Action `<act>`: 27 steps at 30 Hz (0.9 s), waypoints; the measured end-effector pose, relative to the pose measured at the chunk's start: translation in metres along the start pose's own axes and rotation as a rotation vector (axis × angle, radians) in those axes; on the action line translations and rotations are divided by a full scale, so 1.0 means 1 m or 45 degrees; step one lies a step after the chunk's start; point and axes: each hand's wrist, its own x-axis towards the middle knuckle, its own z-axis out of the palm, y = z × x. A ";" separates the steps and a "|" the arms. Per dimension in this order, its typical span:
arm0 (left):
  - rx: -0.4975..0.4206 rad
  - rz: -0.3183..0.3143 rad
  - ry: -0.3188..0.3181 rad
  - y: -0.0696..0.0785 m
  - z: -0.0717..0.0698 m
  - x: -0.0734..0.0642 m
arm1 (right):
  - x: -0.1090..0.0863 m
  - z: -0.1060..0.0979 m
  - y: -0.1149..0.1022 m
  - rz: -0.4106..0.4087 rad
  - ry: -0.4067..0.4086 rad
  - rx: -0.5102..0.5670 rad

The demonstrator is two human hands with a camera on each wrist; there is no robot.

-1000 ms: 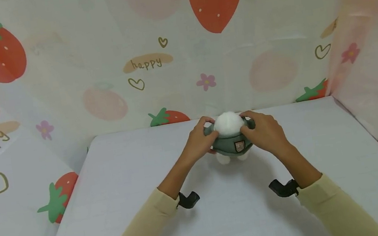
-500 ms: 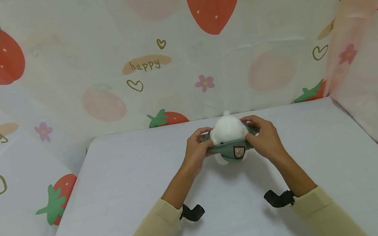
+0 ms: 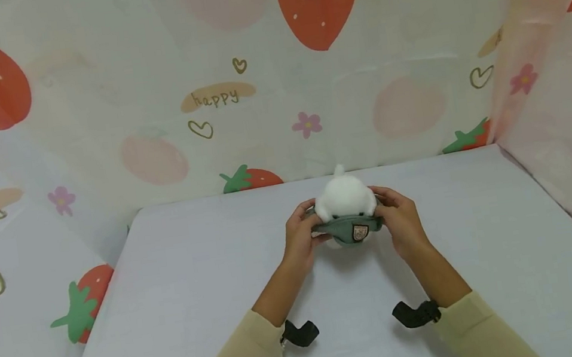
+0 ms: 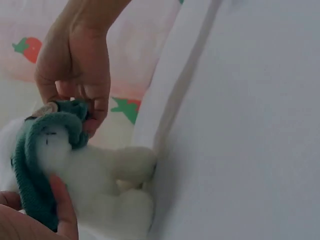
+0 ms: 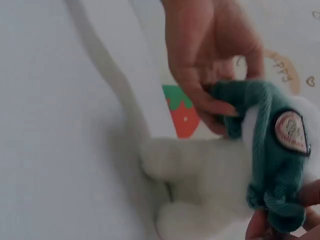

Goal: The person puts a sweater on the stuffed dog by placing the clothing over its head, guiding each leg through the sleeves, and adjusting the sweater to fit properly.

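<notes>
A white plush toy [image 3: 345, 196] stands on the white table, its head bent toward me. A green knitted garment [image 3: 340, 230] with a shield-shaped badge [image 3: 360, 232] stretches across its face, below two dark eye spots. My left hand [image 3: 300, 238] grips the garment's left side, and my right hand [image 3: 403, 224] grips the right side. In the left wrist view the left thumb [image 4: 62, 205] presses along the knit [image 4: 35, 170]. The right wrist view shows the right fingers [image 5: 257, 225] pinching a bunched end of the garment, with the plush legs [image 5: 167, 160] touching the table.
A white-covered table [image 3: 213, 284] runs back to a strawberry-printed curtain [image 3: 246, 39] close behind the toy. More printed cloth hangs on the left and right sides. Black wrist mounts [image 3: 302, 333] stick out inward below both hands.
Both hands have come slightly nearer to me, drawing the garment lower on the plush toy's head. The toy's eye spots and a small white tuft on top now show.
</notes>
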 end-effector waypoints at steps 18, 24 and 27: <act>0.405 -0.215 -0.330 -0.008 -0.003 -0.040 | 0.013 0.001 -0.033 -0.861 -0.258 -0.874; 0.467 -0.159 -0.435 -0.017 -0.005 -0.037 | 0.010 0.008 -0.030 -0.903 -0.204 -0.867; 0.591 -0.193 -0.556 -0.023 -0.010 -0.035 | 0.011 0.010 -0.030 -0.913 -0.179 -0.864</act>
